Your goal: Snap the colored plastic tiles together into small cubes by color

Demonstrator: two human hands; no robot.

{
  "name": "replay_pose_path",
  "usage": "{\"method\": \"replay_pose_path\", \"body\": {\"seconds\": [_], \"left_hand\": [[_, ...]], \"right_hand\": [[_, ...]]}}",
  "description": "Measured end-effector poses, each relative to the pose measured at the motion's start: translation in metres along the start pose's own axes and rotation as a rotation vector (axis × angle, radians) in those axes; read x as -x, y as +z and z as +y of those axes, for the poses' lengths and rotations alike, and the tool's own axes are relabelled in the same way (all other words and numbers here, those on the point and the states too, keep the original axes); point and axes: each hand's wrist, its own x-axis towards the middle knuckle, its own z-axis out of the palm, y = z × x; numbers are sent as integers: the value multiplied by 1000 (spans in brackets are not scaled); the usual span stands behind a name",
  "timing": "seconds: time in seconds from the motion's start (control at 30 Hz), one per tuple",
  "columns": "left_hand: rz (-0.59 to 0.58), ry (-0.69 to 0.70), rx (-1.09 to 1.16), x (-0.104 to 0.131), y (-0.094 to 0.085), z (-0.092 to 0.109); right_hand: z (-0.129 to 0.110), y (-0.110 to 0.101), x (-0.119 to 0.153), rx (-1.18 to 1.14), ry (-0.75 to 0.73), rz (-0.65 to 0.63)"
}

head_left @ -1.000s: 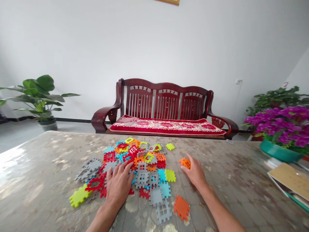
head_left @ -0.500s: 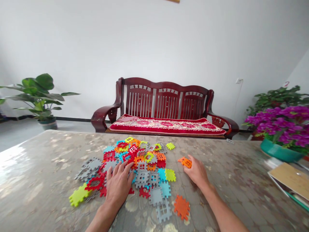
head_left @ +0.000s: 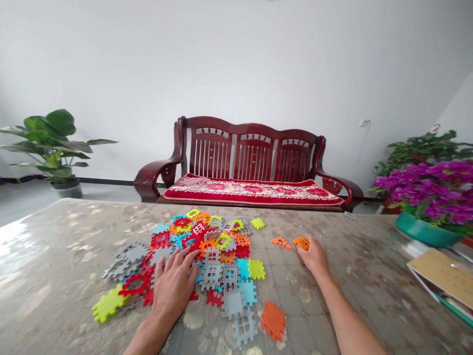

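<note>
A heap of plastic interlocking tiles in red, grey, orange, blue and lime green lies left of centre on the table [head_left: 318, 315]. Fingers spread, my left hand [head_left: 173, 281] rests over the heap's near side, by a red tile [head_left: 136, 284] with a round opening. My right hand [head_left: 314, 256] pinches an orange tile [head_left: 302, 242] with openings in it, right of the heap. Just left of that hand, an orange triangular tile [head_left: 281, 242] lies on the table. A solid orange tile [head_left: 273, 320] and a grey window tile [head_left: 244, 327] lie nearer to me.
To the right are purple flowers in a teal pot [head_left: 424, 231] and a brown notebook [head_left: 445, 273]. Beyond the table stands a wooden bench [head_left: 251, 153] with a red cover. A leafy plant [head_left: 59, 148] stands on the floor at left.
My right hand has moved right with the orange tile, away from the orange triangular tile, which now lies separately. My left hand stays on the heap. The view has shifted slightly.
</note>
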Motion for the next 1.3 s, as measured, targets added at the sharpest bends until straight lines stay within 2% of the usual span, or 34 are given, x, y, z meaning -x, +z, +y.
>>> {"method": "replay_pose_path", "body": {"seconds": [0.2, 0.27, 0.33, 0.4, 0.63, 0.83, 1.07, 1.2, 1.3], "left_hand": [[-3, -2, 8, 0, 1, -2], [-1, -3, 11, -1, 1, -3], [1, -5, 11, -1, 1, -3], [9, -6, 10, -1, 1, -2], [41, 12, 7, 0, 0, -2], [61, 24, 15, 0, -3, -2], [58, 19, 30, 0, -4, 1], [82, 27, 43, 1, -6, 2], [72, 25, 49, 1, -8, 4]], "right_hand": [[-3, -20, 3, -45, 93, 158], [-4, -26, 5, -15, 99, 95], [-7, -28, 9, 27, 57, -18], [-11, -26, 11, 66, 4, -73], [-17, -21, 12, 66, -12, -71], [-13, -24, 30, -42, -65, -94], [-9, -36, 33, -91, -74, -230], [-27, -39, 45, -93, -186, -291], [-52, -36, 62, -77, -250, -265]]}}
